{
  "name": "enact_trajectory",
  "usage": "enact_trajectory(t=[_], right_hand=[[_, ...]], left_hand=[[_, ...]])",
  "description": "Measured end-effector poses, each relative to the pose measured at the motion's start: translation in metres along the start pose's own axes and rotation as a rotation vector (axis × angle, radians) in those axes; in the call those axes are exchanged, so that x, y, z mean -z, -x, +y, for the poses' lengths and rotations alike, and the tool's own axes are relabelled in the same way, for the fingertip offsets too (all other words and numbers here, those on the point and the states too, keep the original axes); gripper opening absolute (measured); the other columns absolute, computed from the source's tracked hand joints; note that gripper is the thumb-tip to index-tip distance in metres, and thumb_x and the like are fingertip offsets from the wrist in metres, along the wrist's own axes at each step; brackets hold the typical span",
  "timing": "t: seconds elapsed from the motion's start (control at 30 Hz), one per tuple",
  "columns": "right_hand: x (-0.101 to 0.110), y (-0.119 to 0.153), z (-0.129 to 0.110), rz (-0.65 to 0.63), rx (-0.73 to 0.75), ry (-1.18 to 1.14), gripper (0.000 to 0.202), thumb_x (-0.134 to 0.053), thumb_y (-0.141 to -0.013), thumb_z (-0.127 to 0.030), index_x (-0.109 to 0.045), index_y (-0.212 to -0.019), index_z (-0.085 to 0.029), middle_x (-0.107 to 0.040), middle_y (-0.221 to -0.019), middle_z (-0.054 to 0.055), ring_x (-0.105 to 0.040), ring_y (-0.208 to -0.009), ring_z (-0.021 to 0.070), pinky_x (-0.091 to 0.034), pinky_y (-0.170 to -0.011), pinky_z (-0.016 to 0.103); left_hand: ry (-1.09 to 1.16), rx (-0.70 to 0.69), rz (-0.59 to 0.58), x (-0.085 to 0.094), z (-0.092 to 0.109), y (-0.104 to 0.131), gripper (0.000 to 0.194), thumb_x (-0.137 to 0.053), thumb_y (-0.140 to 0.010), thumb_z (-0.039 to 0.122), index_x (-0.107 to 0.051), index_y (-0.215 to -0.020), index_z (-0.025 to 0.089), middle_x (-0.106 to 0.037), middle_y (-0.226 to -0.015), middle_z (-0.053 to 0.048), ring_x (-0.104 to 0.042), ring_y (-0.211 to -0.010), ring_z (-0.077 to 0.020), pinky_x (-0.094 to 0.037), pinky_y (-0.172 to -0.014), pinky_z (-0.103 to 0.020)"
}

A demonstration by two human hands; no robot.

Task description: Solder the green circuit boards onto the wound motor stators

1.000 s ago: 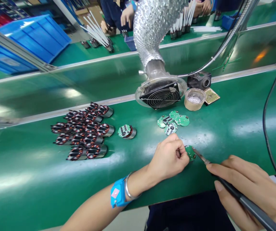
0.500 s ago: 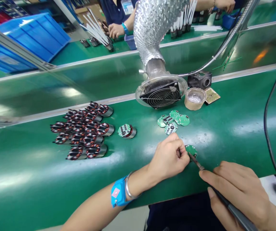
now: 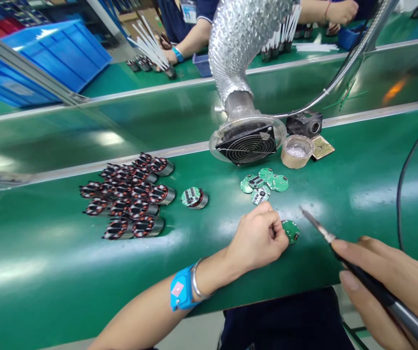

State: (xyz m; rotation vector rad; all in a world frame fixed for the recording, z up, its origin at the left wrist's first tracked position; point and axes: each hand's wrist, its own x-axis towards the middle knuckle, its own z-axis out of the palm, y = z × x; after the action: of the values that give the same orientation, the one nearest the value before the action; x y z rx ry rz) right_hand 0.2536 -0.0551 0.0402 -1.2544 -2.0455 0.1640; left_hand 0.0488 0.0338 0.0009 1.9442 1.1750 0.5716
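Note:
My right hand grips a soldering iron, its tip raised and pointing up-left, apart from the board. A round green circuit board shows just past the fingers of my left hand. That hand is closed at the board's left edge; whatever is pinched in its fingertips is hidden. Several loose round circuit boards lie in a small pile beyond my left hand. Left of the pile stands one motor-like metal cylinder with a round board resting tilted on its top.
Many similar cylinders with wires stand grouped at left. A fume extractor hangs over the bench's back, beside a round tub of metallic shavings, a sponge tray and a black holder. A black cable runs at right. Co-workers' arms show beyond.
My right hand has drawn the soldering iron back to the right, lifting its tip off the round board. My left hand stays at the board.

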Motion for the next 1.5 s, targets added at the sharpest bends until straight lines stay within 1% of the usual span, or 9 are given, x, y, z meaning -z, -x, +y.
enact_trajectory(t=[0.13, 0.27, 0.4, 0.47, 0.67, 0.9, 1.13, 1.33, 1.5], right_hand=[[-0.024, -0.01, 0.024, -0.021, 0.009, -0.135, 0.039, -0.058, -0.086, -0.004, -0.058, -0.121, -0.019, -0.072, -0.091, 0.003, -0.068, -0.07, 0.0115, -0.057, -0.067, 0.023], [-0.048, -0.019, 0.048, -0.262, 0.123, -0.342, 0.024, -0.061, -0.085, -0.005, -0.059, -0.105, -0.017, -0.07, -0.113, 0.01, -0.064, -0.111, 0.0204, -0.054, -0.095, 0.037], [-0.058, -0.025, 0.053, -0.196, 0.214, -0.412, 0.024, -0.058, -0.085, 0.0, -0.06, -0.101, -0.019, -0.072, -0.103, 0.006, -0.066, -0.107, 0.0178, -0.055, -0.093, 0.036], [-0.058, -0.029, 0.049, -0.166, 0.223, -0.392, 0.026, -0.059, -0.085, 0.0, -0.061, -0.103, -0.019, -0.072, -0.102, 0.006, -0.067, -0.099, 0.0164, -0.057, -0.086, 0.034], [-0.061, -0.042, 0.038, -0.123, 0.261, -0.344, 0.031, -0.06, -0.084, 0.001, -0.062, -0.107, -0.019, -0.073, -0.099, 0.006, -0.068, -0.082, 0.0142, -0.056, -0.073, 0.029], [-0.059, -0.037, 0.036, -0.135, 0.074, -0.257, 0.026, -0.059, -0.086, -0.003, -0.062, -0.104, -0.021, -0.073, -0.096, 0.004, -0.066, -0.077, 0.0133, -0.056, -0.072, 0.026], [-0.033, -0.024, 0.028, -0.473, 0.127, -0.1, 0.04, -0.051, -0.089, -0.004, -0.054, -0.126, -0.021, -0.064, -0.113, 0.012, -0.06, -0.099, 0.0215, -0.055, -0.081, 0.037], [-0.04, -0.021, 0.031, -0.296, 0.054, -0.166, 0.037, -0.063, -0.086, -0.012, -0.054, -0.121, -0.02, -0.067, -0.107, 0.009, -0.062, -0.086, 0.0187, -0.054, -0.077, 0.032], [-0.044, -0.021, 0.025, -0.271, 0.044, -0.134, 0.037, -0.064, -0.085, -0.01, -0.055, -0.119, -0.02, -0.069, -0.103, 0.008, -0.059, -0.081, 0.018, -0.052, -0.073, 0.031]], left_hand=[[-0.003, 0.007, -0.013, 0.0, 0.0, -0.001, 0.013, -0.057, -0.067, 0.008, -0.052, -0.059, 0.017, -0.049, -0.068, 0.001, -0.046, -0.057, -0.0092, -0.037, -0.051, -0.021], [0.042, -0.006, -0.021, 0.003, -0.005, 0.003, 0.01, -0.057, -0.07, 0.01, -0.056, -0.063, 0.017, -0.049, -0.069, 0.001, -0.049, -0.059, -0.0104, -0.042, -0.054, -0.023], [0.116, -0.091, -0.041, 0.004, -0.01, 0.012, 0.028, -0.066, -0.066, 0.013, -0.059, -0.093, 0.018, -0.054, -0.091, -0.003, -0.054, -0.075, -0.0139, -0.051, -0.068, -0.028], [0.119, -0.116, 0.004, 0.0, -0.013, 0.017, 0.036, -0.071, -0.066, 0.018, -0.057, -0.099, 0.019, -0.054, -0.097, -0.005, -0.054, -0.082, -0.016, -0.052, -0.073, -0.03], [0.175, -0.09, 0.123, -0.018, -0.017, 0.025, 0.016, -0.061, -0.078, 0.015, -0.055, -0.092, 0.019, -0.054, -0.093, -0.004, -0.055, -0.08, -0.0144, -0.052, -0.069, -0.027], [0.249, -0.07, 0.146, -0.021, -0.014, 0.03, 0.022, -0.054, -0.078, 0.007, -0.059, -0.097, 0.018, -0.057, -0.094, -0.005, -0.058, -0.081, -0.0138, -0.054, -0.072, -0.026], [0.36, -0.003, 0.132, -0.023, -0.016, 0.03, 0.021, -0.055, -0.079, 0.009, -0.058, -0.097, 0.016, -0.056, -0.092, -0.004, -0.059, -0.082, -0.0138, -0.055, -0.068, -0.024], [0.439, 0.071, 0.119, -0.027, -0.016, 0.033, 0.017, -0.055, -0.082, 0.012, -0.059, -0.098, 0.016, -0.056, -0.094, -0.004, -0.06, -0.085, -0.0138, -0.056, -0.071, -0.025], [0.439, 0.084, 0.105, -0.029, -0.014, 0.037, 0.017, -0.055, -0.083, 0.013, -0.057, -0.099, 0.016, -0.055, -0.096, -0.005, -0.059, -0.088, -0.0145, -0.056, -0.074, -0.027]])
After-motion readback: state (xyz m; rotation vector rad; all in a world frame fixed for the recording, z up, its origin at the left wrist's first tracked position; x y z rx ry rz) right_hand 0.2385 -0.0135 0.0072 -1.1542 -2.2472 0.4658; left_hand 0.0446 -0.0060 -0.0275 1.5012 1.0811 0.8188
